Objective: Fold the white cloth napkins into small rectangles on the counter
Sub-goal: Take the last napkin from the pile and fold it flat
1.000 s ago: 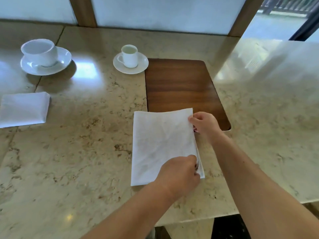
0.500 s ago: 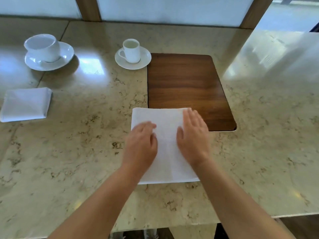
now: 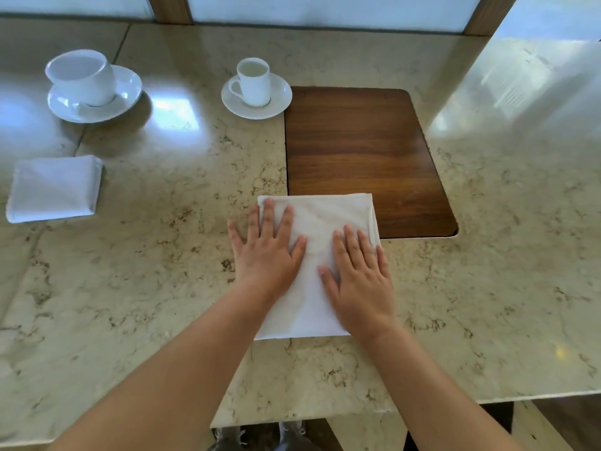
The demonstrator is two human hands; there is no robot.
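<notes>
On the near bench [image 3: 130, 288], both hands lie flat, fingers straight: left hand [image 3: 265, 252] and right hand [image 3: 359, 278] press the folded napkin [image 3: 320, 222]. Grip apart, nothing clamped. Napkin's far right corner overlaps a wooden board [image 3: 357, 141]. Second folded napkin [image 3: 53, 188] lies well left; two cups on saucers [image 3: 253, 83] [image 3: 81, 78] stand beyond.

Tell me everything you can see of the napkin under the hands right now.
The white cloth napkin lies flat on the beige marble counter, folded into a tall rectangle, faintly creased, layered edges showing along its right side. Its far right corner overlaps the dark wooden board. The left hand and right hand press on it, fingers straight.
</notes>
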